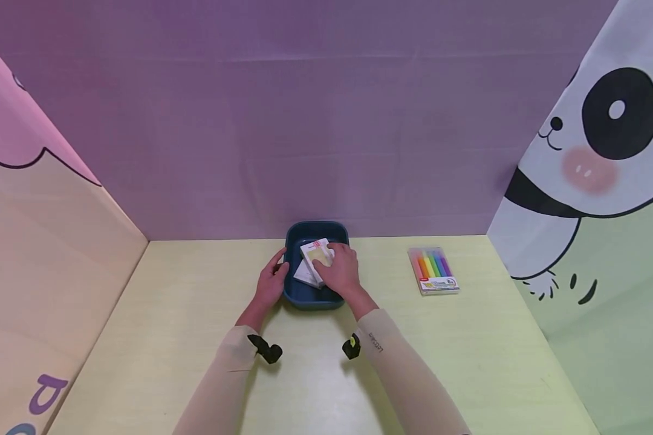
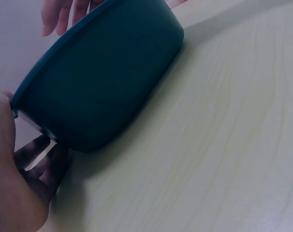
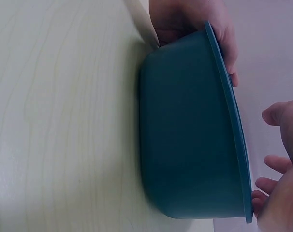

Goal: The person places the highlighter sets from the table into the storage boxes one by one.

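Box, the upper one, lies in blue bin below frame centre; right hand has fingers apart over it, left hand grips this bin. Probably light, stiff: best pinched by edges.

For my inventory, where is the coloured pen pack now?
In the head view, the pen pack lies on the table, to the right of the blue bin.

A clear, flat plastic pack of rainbow-coloured pens lies towards the right of a pale, wood-grained bench. Behind rises a creased purple backdrop; at left, a pink-and-cream cartoon panel; at right, a white-and-green panda panel.
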### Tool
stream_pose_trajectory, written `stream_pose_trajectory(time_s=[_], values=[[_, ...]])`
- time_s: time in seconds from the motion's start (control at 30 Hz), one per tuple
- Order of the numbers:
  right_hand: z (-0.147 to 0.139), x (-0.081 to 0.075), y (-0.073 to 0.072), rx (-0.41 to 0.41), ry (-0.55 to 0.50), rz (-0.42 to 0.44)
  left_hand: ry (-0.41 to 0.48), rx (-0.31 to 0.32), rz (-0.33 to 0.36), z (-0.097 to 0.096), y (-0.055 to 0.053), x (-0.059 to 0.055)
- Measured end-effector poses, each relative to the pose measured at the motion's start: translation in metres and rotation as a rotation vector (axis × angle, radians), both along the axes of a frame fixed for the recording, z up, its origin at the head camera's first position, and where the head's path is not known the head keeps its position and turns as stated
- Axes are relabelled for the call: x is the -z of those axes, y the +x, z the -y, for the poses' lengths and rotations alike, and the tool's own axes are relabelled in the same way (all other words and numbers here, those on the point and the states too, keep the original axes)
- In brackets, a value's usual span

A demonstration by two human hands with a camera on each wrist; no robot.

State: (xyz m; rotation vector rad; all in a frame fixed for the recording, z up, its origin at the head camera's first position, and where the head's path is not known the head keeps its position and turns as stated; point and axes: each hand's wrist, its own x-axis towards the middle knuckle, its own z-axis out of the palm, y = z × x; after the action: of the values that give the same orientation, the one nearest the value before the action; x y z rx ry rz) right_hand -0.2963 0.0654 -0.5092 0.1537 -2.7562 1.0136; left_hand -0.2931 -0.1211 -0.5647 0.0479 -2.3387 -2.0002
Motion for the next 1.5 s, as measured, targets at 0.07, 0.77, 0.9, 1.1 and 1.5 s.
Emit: stream_pose_trajectory(time_s=[0.07, 0.77, 0.9, 1.1, 1.5], values=[[-0.001, 0.001, 0.000, -0.003, 0.005, -0.004, 0.001, 0.001, 0.002, 0.000, 0.000, 0.000], [-0.018, 0.005, 0.007, -0.032, -0.065, -0.078, -0.002, 0.009, 0.011, -0.003, 0.001, 0.000], [-0.026, 0.003, 0.009, -0.050, -0.087, -0.126, 0.008, 0.010, 0.015, -0.003, 0.002, -0.002], [-0.041, 0.005, 0.009, -0.061, -0.081, -0.161, 0.003, 0.004, 0.024, -0.002, 0.003, -0.003], [-0.085, 0.014, 0.004, -0.032, -0.081, -0.254, 0.002, -0.011, 0.030, -0.001, 0.003, -0.004]])
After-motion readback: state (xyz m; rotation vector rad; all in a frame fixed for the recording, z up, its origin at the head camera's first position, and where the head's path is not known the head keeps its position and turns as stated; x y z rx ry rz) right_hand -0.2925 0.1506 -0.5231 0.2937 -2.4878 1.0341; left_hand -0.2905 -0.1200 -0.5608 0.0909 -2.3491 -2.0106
